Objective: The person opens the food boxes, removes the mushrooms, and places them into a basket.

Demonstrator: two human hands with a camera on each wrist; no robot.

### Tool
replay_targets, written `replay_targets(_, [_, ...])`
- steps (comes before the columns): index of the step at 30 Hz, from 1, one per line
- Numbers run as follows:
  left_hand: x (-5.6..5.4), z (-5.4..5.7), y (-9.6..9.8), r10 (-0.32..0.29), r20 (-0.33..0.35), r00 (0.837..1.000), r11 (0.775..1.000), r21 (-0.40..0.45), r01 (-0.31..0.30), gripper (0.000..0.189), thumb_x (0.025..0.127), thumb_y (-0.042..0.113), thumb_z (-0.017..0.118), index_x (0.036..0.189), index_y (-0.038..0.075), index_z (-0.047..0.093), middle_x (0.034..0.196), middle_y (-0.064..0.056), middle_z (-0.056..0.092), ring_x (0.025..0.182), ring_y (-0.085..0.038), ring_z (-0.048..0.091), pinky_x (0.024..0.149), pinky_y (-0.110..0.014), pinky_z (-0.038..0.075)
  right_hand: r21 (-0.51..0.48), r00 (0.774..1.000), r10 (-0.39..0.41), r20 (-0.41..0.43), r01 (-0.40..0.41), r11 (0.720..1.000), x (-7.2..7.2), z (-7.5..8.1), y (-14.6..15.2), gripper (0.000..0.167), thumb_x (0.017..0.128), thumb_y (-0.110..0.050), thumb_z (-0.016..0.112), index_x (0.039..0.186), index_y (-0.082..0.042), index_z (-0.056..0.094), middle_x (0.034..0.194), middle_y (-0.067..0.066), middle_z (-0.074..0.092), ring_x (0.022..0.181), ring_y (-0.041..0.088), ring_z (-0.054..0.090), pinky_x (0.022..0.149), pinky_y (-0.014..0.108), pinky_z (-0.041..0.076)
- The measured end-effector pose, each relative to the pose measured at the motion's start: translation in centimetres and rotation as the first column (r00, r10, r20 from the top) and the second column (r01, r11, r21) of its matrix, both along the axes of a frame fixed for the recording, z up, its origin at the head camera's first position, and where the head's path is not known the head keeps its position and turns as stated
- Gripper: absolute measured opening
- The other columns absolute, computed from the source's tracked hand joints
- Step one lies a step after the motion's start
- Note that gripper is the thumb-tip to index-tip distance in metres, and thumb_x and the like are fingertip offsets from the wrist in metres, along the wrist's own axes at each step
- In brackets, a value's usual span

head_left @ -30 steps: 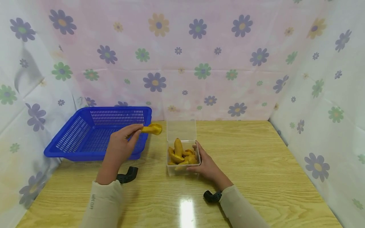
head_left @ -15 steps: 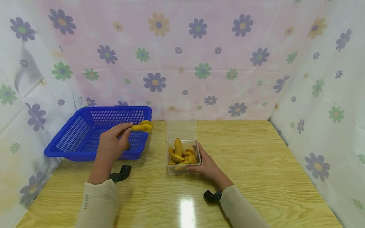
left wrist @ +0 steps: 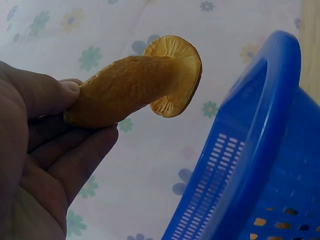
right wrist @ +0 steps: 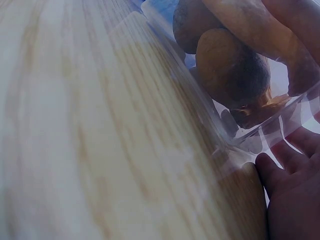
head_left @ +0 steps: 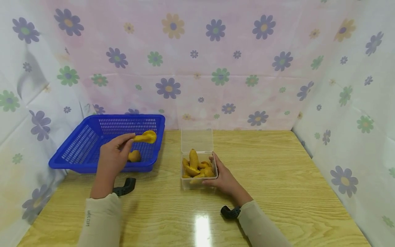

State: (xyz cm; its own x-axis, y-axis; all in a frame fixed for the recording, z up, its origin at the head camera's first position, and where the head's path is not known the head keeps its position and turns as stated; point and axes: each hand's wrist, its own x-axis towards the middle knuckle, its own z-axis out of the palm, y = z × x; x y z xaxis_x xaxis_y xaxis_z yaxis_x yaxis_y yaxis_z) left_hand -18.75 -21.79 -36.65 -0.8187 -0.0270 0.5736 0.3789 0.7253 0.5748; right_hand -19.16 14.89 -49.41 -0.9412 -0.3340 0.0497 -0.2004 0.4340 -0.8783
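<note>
My left hand (head_left: 111,157) pinches a yellow-brown mushroom (head_left: 149,137) by its stem, thumb above and fingers below. The mushroom (left wrist: 135,82) lies sideways in the air in the left wrist view, its gilled cap pointing away from the palm. In the head view it overlaps the right part of the blue basket (head_left: 129,117). Another mushroom (head_left: 134,156) rests inside that basket, partly behind the hand. With my right hand (head_left: 226,180) I hold the right side of a clear plastic box (head_left: 189,186), whose several mushrooms (head_left: 193,159) rise to its rim.
The box's clear lid (head_left: 196,141) stands raised at the back, hinged to the box. A wood-grain table (head_left: 265,171) carries box and basket. Behind and on both sides hangs a flowered cloth (head_left: 197,34). Black wrist pieces (head_left: 229,212) sit at both sleeves.
My left hand has moved left with the mushroom, from beside the basket's right rim to over the basket. The mushroom inside the basket has come into view. My right hand and the box stay put.
</note>
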Motion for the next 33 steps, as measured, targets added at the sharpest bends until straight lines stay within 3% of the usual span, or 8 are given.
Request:
replay_targets(8, [-0.2, -0.5, -0.6, 0.029, 0.087, 0.996, 0.999, -0.035, -0.026, 0.029, 0.1, 0.019, 0.054, 0.123, 0.008, 0.067, 0.119, -0.019, 0.068, 0.095, -0.034, 0.069, 0.062, -0.003, 0.04, -0.003, 1.0, 0.001, 0.001, -0.001, 1.0, 0.0, 0.0, 0.0, 0.117, 0.073, -0.041, 0.084, 0.152, -0.046, -0.003, 0.159, -0.005, 0.027, 0.145, 0.025, 0.03, 0.117, 0.053, 0.028])
replay_targets(15, [-0.3, -1.0, -0.7, 0.059, 0.153, 0.986, 0.996, -0.08, -0.047, 0.03, 0.101, 0.019, 0.053, 0.124, 0.006, 0.066, 0.118, -0.02, 0.068, 0.093, -0.033, 0.068, 0.066, -0.029, 0.053, -0.022, 1.0, 0.003, 0.019, -0.002, 1.0, 0.2, 0.0, -0.1, 0.117, 0.073, -0.04, 0.084, 0.152, -0.046, -0.002, 0.159, -0.006, 0.026, 0.145, 0.026, 0.03, 0.116, 0.053, 0.029])
replay_targets(21, [-0.5, -1.6, -0.8, 0.083, 0.184, 0.979, 0.994, -0.092, -0.066, 0.03, 0.1, 0.02, 0.053, 0.124, 0.005, 0.066, 0.116, -0.021, 0.068, 0.093, -0.035, 0.068, 0.062, -0.032, 0.052, -0.019, 1.0, 0.005, 0.022, -0.005, 1.0, 0.3, 0.1, -0.1, 0.118, 0.073, -0.04, 0.084, 0.154, -0.042, -0.001, 0.159, -0.003, 0.026, 0.145, 0.026, 0.03, 0.116, 0.054, 0.029])
replay_targets(26, [-0.8, -1.9, -0.8, 0.083, 0.203, 0.976, 0.992, -0.113, -0.061, 0.031, 0.101, 0.02, 0.053, 0.124, 0.004, 0.066, 0.116, -0.022, 0.068, 0.095, -0.037, 0.067, 0.065, -0.043, 0.054, -0.02, 1.0, 0.005, 0.021, -0.005, 1.0, 0.3, 0.3, -0.1, 0.12, 0.073, -0.04, 0.084, 0.156, -0.033, -0.002, 0.16, 0.0, 0.025, 0.145, 0.027, 0.03, 0.115, 0.054, 0.03])
replay_targets(33, [-1.2, -2.2, -0.9, 0.07, 0.241, 0.968, 0.989, -0.143, -0.036, 0.029, 0.099, 0.016, 0.055, 0.123, 0.002, 0.066, 0.118, -0.023, 0.066, 0.1, -0.039, 0.066, 0.07, -0.049, 0.056, -0.024, 1.0, 0.003, 0.014, -0.003, 1.0, 0.2, 0.4, -0.1, 0.118, 0.074, -0.04, 0.084, 0.156, -0.035, -0.001, 0.16, 0.0, 0.024, 0.146, 0.027, 0.028, 0.116, 0.056, 0.028])
